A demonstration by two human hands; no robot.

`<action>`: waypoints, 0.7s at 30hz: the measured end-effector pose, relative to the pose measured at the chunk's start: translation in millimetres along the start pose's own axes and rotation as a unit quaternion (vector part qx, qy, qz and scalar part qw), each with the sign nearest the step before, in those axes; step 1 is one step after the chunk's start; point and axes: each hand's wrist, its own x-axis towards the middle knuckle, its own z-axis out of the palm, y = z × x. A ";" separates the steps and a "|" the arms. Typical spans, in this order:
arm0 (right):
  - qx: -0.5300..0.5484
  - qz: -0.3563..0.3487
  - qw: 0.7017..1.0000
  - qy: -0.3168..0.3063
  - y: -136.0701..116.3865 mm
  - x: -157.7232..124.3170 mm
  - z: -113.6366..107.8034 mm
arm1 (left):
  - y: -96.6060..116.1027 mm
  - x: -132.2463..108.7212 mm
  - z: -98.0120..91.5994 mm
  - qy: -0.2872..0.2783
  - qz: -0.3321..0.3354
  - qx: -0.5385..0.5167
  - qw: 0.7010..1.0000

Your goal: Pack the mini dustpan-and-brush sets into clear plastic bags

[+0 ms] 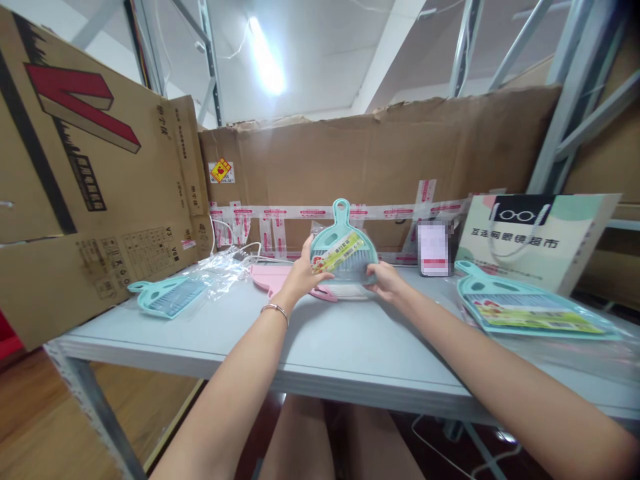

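Observation:
Held upright above the table is a light-blue dustpan and brush set (342, 243) in clear wrapping, with a green and yellow label. My left hand (301, 273) is closed around its left side, thumb across the front. At its lower right edge, my right hand (387, 281) pinches the wrapped set. Behind my left hand lies a pink dustpan (270, 275). Close by, under the held set, is a pink-handled brush (325, 293) with white bristles, partly hidden. Another blue dustpan and brush set (173, 295) lies at the left, and a labelled blue set (533, 307) at the right.
Crumpled clear plastic wrap (225, 270) lies on the grey table (320, 347). A phone (434, 249) leans near a paper bag (530, 240) at the right. A large cardboard box (100, 167) stands left, and a cardboard sheet (380, 153) walls the back.

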 end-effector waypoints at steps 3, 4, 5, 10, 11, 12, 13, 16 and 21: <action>-0.010 -0.022 0.998 -0.050 -5.8 -6.5 0.6 | -1.7 2.0 -4.1 0.005 -0.021 -0.033 0.999; -0.024 -0.042 0.997 -0.067 -7.3 -8.2 0.6 | -2.0 2.4 -4.7 0.008 -0.019 -0.041 0.999; -0.041 -0.065 0.994 -0.074 -8.3 -9.5 0.5 | -2.3 2.6 -5.0 0.011 -0.013 -0.046 0.999; -0.086 -0.158 0.983 -0.035 -6.7 -9.7 0.1 | -3.9 3.0 -4.3 0.038 0.035 -0.057 0.997; -0.087 -0.160 0.983 -0.035 -5.6 -9.3 0.0 | -4.1 3.2 -3.9 0.037 0.037 -0.063 0.997; -0.089 -0.157 0.983 -0.037 -4.5 -9.0 0.0 | -4.2 3.3 -3.5 0.033 0.036 -0.069 0.996; -0.093 -0.149 0.984 -0.036 -3.7 -8.7 -0.1 | -4.1 3.5 -2.8 0.029 0.033 -0.074 0.996; -0.120 -0.141 0.983 -0.011 -6.1 -7.5 -1.1 | -2.3 3.5 0.0 0.023 0.035 -0.075 0.996; -0.179 -0.158 0.967 0.090 -36.1 -9.0 -24.2 | -0.1 3.0 2.6 -0.012 -0.038 -0.115 0.993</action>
